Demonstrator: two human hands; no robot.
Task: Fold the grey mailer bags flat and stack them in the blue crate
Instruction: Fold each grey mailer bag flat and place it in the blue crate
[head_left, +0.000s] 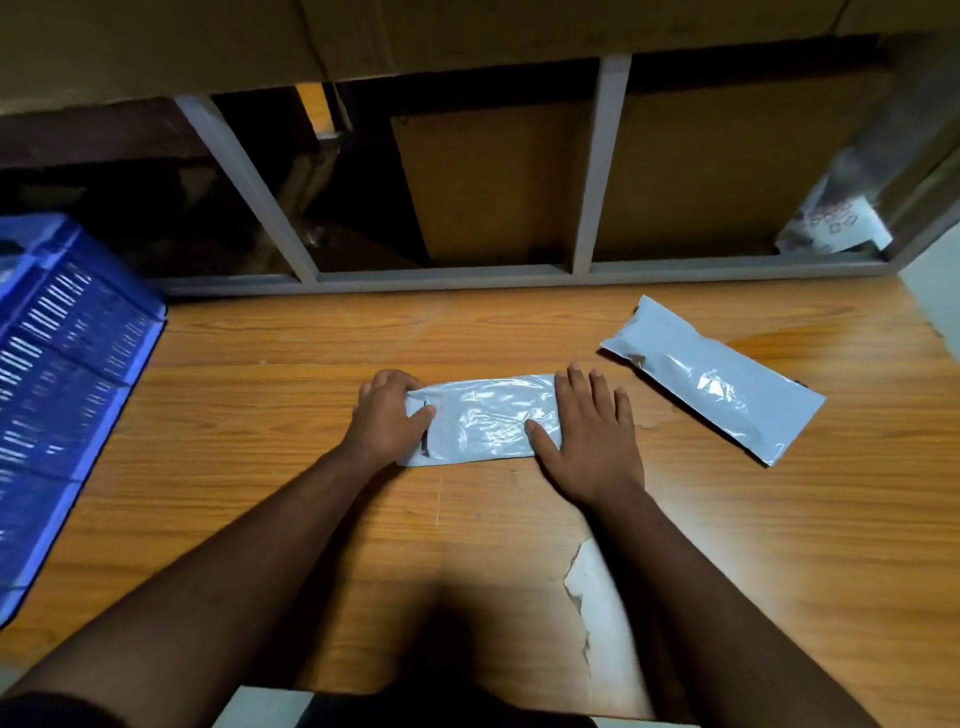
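A grey, glossy plastic mailer bag (483, 415), folded into a flat oblong, is seen at the middle of a wood-grain laminate tabletop (291, 364). Its long axis runs left to right, parallel with the near edge, and its crinkled film catches white glare. A short dark strip is visible close to its left end. That left end is gripped by the left hand (387, 413), the fingers curled over the far edge and the thumb laid on top. The right end is pressed down by the right hand (589, 434), laid flat with fingers straight and slightly spread, the thumb resting on the film.

A second grey plastic mailer bag (714, 376), also an oblong packet, is placed on the table to the far right, well apart from the first. Its long axis is angled, running from far left to near right.

A blue plastic crate (67, 364) with slotted, ribbed walls is set at the left edge of the table; its contents cannot be made out. A torn white patch (592, 597) in the laminate is shown near the front edge. A grey metal shelf frame (597, 171) holding brown cardboard stands along the far side.
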